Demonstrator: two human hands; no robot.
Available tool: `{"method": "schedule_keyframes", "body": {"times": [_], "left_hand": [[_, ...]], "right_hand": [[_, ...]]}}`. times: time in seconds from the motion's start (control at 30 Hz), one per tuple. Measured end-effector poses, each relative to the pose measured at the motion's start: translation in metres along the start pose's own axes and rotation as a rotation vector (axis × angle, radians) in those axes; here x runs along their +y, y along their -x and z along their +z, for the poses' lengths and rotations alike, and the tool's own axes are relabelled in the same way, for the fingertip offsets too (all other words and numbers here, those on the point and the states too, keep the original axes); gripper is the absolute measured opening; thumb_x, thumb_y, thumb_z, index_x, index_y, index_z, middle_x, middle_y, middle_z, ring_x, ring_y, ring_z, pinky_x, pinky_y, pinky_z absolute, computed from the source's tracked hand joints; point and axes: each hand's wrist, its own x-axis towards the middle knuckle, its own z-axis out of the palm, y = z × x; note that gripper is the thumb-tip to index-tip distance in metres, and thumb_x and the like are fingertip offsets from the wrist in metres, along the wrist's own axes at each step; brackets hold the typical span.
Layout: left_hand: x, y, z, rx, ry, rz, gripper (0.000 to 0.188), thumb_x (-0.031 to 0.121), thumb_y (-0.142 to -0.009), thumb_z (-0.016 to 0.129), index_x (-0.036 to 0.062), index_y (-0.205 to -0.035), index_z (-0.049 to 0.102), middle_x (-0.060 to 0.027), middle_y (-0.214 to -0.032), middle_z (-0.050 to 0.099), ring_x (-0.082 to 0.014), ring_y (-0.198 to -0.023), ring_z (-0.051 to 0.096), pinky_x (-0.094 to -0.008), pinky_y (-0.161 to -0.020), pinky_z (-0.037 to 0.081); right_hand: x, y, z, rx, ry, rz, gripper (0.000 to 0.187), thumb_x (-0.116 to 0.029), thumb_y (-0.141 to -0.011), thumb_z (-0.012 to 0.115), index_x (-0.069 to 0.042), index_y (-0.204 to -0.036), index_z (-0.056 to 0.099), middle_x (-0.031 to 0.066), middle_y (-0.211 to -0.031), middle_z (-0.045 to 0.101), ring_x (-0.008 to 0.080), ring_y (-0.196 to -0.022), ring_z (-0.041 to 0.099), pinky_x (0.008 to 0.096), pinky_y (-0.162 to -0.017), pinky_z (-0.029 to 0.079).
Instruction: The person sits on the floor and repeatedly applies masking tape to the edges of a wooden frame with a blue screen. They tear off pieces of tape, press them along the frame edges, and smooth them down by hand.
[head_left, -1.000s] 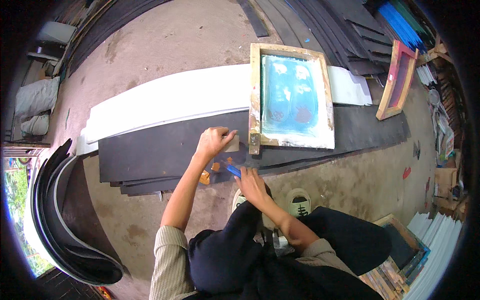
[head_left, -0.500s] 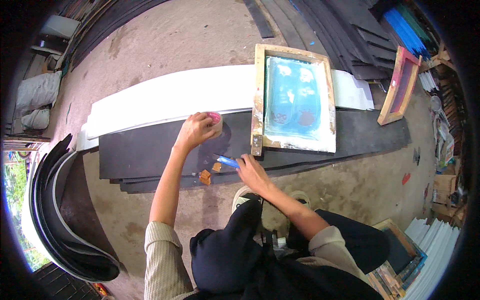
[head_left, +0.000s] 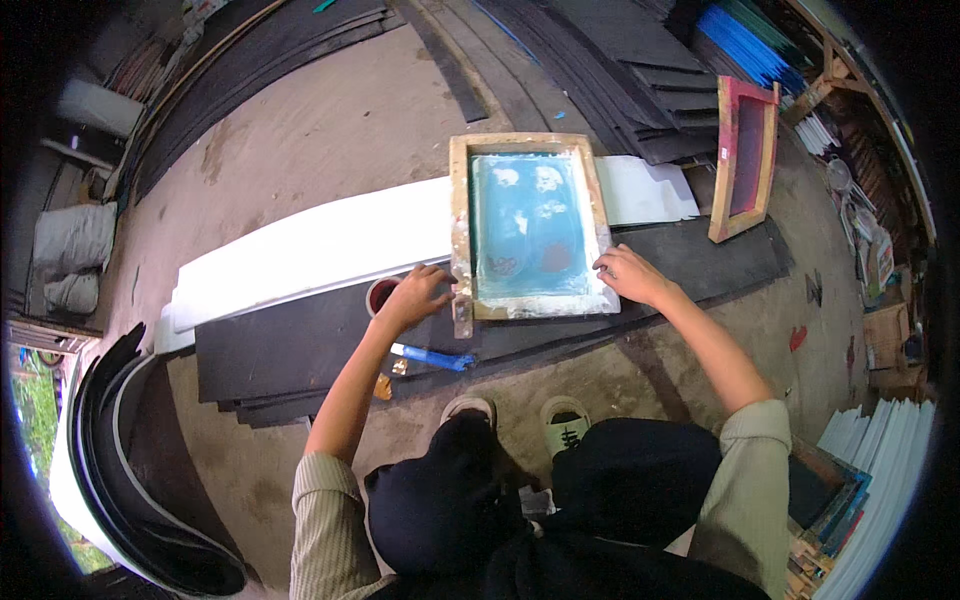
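A wooden screen-printing frame [head_left: 460, 215] with blue-green mesh lies across white and black sheets in front of me. My left hand [head_left: 412, 297] is at its near left edge, thumb and fingers apart, fingertips close to the wood. On the opposite side, the fingers of my right hand [head_left: 630, 274] are bent over the right bar. Partly hidden behind my left hand sits a round, pale-rimmed thing with a reddish inside [head_left: 381, 294]; I cannot tell its kind. A blue box cutter [head_left: 435, 357] rests on the black sheets [head_left: 290, 350], beside small shiny brown scraps [head_left: 384, 388].
Long white sheets [head_left: 310, 235] run beneath the frame. A second frame with pink-stained edges [head_left: 722, 165] stands tilted at the right. Black sheets curl at the left [head_left: 100, 460]. More black sheets [head_left: 620, 90] are piled far off, and white ones [head_left: 885, 470] at lower right.
My right hand has let go of the box cutter, now on the black sheets, and moved to the frame's right side. My left hand has left the round thing for the frame's left edge.
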Motion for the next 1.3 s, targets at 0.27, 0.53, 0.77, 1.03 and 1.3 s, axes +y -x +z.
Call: {"method": "schedule_keyframes", "body": {"times": [0.27, 0.53, 0.77, 1.03, 1.3], "left_hand": [[0.005, -0.063, 0.045, -0.374, -0.104, 0.013, 0.038, 0.044, -0.086, 0.053, 0.0173, -0.112, 0.062, -0.0083, -0.113, 0.060, -0.0245, -0.112, 0.050, -0.0516, -0.098, 0.027], [0.006, -0.071, 0.044, -0.459, -0.068, 0.007, 0.024, 0.033, -0.080, 0.063, 0.0183, -0.099, 0.065, -0.0009, -0.099, 0.065, -0.0189, -0.098, 0.057, -0.0472, -0.090, 0.025], [0.005, -0.064, 0.040, -0.343, 0.024, 0.008, 0.022, 0.026, -0.078, 0.066, 0.0085, -0.092, 0.064, -0.0077, -0.090, 0.066, -0.0241, -0.087, 0.061, -0.0446, -0.084, 0.037], [0.057, -0.059, -0.008, -0.252, 0.220, 0.064, 0.017, 0.016, -0.082, 0.065, 0.0003, -0.086, 0.059, -0.0143, -0.077, 0.063, -0.0273, -0.074, 0.063, -0.0360, -0.065, 0.049], [0.101, -0.051, -0.102, -0.016, 0.161, 0.131, 0.015, 0.012, -0.079, 0.066, 0.0010, -0.087, 0.060, -0.0125, -0.077, 0.064, -0.0240, -0.070, 0.063, -0.0352, -0.064, 0.050]], "right_hand": [[0.036, -0.004, 0.066, -0.023, -0.201, 0.047, 0.030, -0.030, -0.085, 0.058, -0.006, -0.103, 0.065, 0.0091, -0.104, 0.063, 0.0307, -0.107, 0.046, 0.0421, -0.094, 0.035], [0.043, -0.009, 0.067, -0.185, -0.238, 0.049, 0.017, -0.026, -0.079, 0.064, -0.012, -0.086, 0.067, 0.0014, -0.090, 0.064, 0.0225, -0.107, 0.041, 0.0425, -0.092, 0.029], [0.043, 0.000, 0.074, 0.025, -0.282, -0.015, 0.010, -0.018, -0.076, 0.066, -0.010, -0.080, 0.062, 0.0053, -0.084, 0.061, 0.0239, -0.100, 0.047, 0.0413, -0.087, 0.033], [0.033, 0.025, 0.066, 0.109, -0.586, 0.000, 0.011, -0.009, -0.084, 0.057, 0.000, -0.086, 0.052, 0.0131, -0.091, 0.054, 0.0286, -0.086, 0.055, 0.0368, -0.078, 0.043], [0.016, 0.026, -0.019, 0.228, -0.606, -0.058, 0.013, -0.005, -0.083, 0.059, -0.002, -0.094, 0.052, 0.0058, -0.091, 0.054, 0.0163, -0.085, 0.055, 0.0296, -0.078, 0.044]]}}
